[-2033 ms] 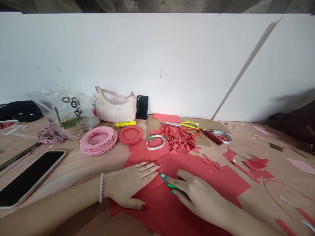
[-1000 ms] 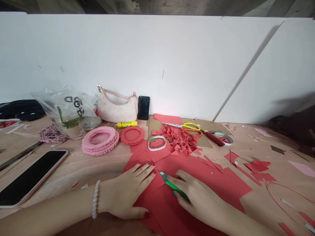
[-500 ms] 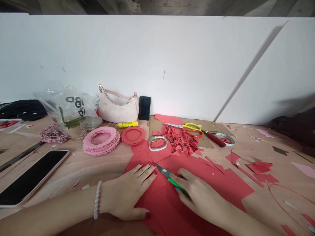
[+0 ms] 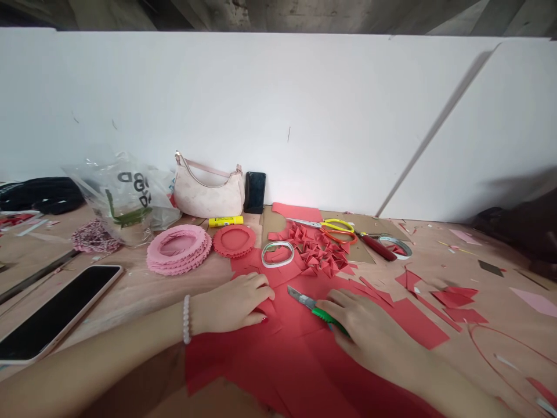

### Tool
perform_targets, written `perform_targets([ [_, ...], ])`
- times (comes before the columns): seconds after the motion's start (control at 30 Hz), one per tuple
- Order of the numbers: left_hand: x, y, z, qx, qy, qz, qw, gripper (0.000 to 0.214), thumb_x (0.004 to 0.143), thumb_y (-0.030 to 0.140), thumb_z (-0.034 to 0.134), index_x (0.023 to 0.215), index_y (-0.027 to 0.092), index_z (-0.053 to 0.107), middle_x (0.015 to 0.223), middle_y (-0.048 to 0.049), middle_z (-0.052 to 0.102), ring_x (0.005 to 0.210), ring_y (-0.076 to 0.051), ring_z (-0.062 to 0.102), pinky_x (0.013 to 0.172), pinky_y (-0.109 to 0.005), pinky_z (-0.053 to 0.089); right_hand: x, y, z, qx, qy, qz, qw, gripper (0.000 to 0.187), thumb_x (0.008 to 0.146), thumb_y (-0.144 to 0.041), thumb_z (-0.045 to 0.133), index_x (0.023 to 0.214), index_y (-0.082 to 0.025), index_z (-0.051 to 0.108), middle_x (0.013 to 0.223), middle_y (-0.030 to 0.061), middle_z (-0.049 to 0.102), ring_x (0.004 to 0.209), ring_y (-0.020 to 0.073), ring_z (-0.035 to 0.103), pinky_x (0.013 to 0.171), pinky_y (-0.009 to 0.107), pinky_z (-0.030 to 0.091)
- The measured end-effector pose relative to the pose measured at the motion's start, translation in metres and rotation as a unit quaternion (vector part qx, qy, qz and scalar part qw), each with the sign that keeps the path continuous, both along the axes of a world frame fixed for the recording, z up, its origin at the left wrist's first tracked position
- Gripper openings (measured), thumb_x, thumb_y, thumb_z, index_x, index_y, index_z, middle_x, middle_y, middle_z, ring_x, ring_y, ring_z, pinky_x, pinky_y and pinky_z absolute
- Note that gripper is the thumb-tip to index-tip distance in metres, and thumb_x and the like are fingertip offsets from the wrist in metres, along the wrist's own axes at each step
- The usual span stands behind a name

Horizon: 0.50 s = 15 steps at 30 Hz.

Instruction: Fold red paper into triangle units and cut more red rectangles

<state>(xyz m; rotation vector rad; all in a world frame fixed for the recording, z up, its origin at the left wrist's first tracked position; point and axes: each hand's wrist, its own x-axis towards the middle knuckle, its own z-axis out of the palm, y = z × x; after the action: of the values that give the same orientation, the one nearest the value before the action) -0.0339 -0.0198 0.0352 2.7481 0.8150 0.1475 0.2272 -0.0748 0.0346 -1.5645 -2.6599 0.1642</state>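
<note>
My right hand [image 4: 365, 331] is wrapped round a green utility knife [image 4: 324, 315], whose blade points to the far left, over red paper sheets [image 4: 304, 354]. To the left, my left hand [image 4: 235, 302] has its fingers curled toward the thumb on a piece of red paper [image 4: 270, 319], which lifts slightly between them. The fingertips are partly hidden. Just beyond the hands lie a roll of white tape [image 4: 278, 264] and a heap of folded red paper pieces [image 4: 324, 255].
Pink scalloped paper rings [image 4: 179, 261], a red paper ring stack [image 4: 234, 253] and a yellow glue stick [image 4: 225, 221] lie beyond my left hand. Scissors [image 4: 335, 225] rest behind the folded pieces. A phone [image 4: 56, 313] lies at left; a handbag [image 4: 209, 191] stands by the wall.
My left hand has gone from lying flat to curled fingers on the red paper. My right hand with the knife has shifted a little to the right, away from the left.
</note>
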Motion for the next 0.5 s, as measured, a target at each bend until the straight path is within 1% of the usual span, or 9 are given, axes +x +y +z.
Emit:
perform_targets([
  [0.1,-0.001,0.008,-0.004,-0.042,-0.028,0.006,0.999,0.012,0.077,0.026,0.055,0.085,0.019,0.050,0.096,-0.0028,0.051,0.085,-0.017,0.048,0.073,-0.026,0.039,0.001,-0.003,0.006,-0.020,0.017,0.019,0.999,0.044,0.071,-0.006,0.042,0.108,-0.026,0.056,0.099,0.0063,0.059,0.094,0.0236,0.053,0.079,0.037,0.042],
  [0.17,-0.001,0.012,-0.006,-0.069,-0.053,0.025,0.996,0.008,0.077,0.023,0.053,0.080,0.018,0.049,0.091,-0.0017,0.052,0.080,-0.015,0.049,0.069,-0.023,0.039,0.001,-0.005,0.010,-0.038,0.037,0.033,0.998,0.044,0.070,-0.005,0.044,0.106,-0.027,0.056,0.099,0.0050,0.058,0.095,0.0224,0.053,0.079,0.034,0.042],
  [0.23,-0.001,0.016,-0.006,-0.096,-0.080,0.052,0.991,0.004,0.078,0.021,0.049,0.078,0.017,0.050,0.086,-0.0006,0.054,0.075,-0.013,0.049,0.065,-0.022,0.038,0.000,-0.004,0.013,-0.048,0.055,0.039,0.997,0.039,0.072,-0.008,0.046,0.105,-0.027,0.057,0.099,0.0048,0.059,0.095,0.0219,0.053,0.078,0.033,0.043],
  [0.3,0.000,0.020,-0.004,-0.117,-0.111,0.078,0.984,0.008,0.081,0.021,0.045,0.079,0.016,0.053,0.083,0.0002,0.057,0.074,-0.012,0.051,0.065,-0.021,0.038,-0.003,0.002,0.014,-0.043,0.073,0.043,0.995,0.033,0.075,-0.015,0.048,0.105,-0.026,0.057,0.100,0.0051,0.059,0.094,0.0218,0.054,0.079,0.034,0.043],
  [0.4,0.003,0.025,-0.002,-0.126,-0.134,0.116,0.976,0.019,0.084,0.026,0.042,0.079,0.015,0.057,0.080,0.0001,0.061,0.073,-0.013,0.053,0.063,-0.021,0.038,-0.011,0.024,0.012,-0.017,0.101,0.058,0.993,0.027,0.079,-0.017,0.046,0.102,-0.025,0.058,0.104,0.0048,0.058,0.095,0.0210,0.054,0.079,0.034,0.044],
  [0.43,0.005,0.027,-0.002,-0.119,-0.141,0.128,0.975,0.022,0.086,0.028,0.040,0.078,0.015,0.057,0.080,-0.0002,0.062,0.072,-0.013,0.053,0.063,-0.022,0.039,-0.015,0.035,0.011,-0.001,0.111,0.056,0.992,0.027,0.079,-0.017,0.045,0.102,-0.025,0.058,0.103,0.0049,0.057,0.095,0.0212,0.054,0.077,0.034,0.044],
  [0.5,0.009,0.029,-0.004,-0.092,-0.165,0.141,0.972,0.025,0.087,0.028,0.038,0.077,0.015,0.058,0.083,-0.0019,0.062,0.076,-0.014,0.054,0.067,-0.023,0.040,-0.025,0.058,0.006,0.044,0.140,0.052,0.988,0.032,0.079,-0.011,0.044,0.107,-0.021,0.056,0.105,0.0071,0.056,0.100,0.0217,0.050,0.082,0.035,0.042],
])
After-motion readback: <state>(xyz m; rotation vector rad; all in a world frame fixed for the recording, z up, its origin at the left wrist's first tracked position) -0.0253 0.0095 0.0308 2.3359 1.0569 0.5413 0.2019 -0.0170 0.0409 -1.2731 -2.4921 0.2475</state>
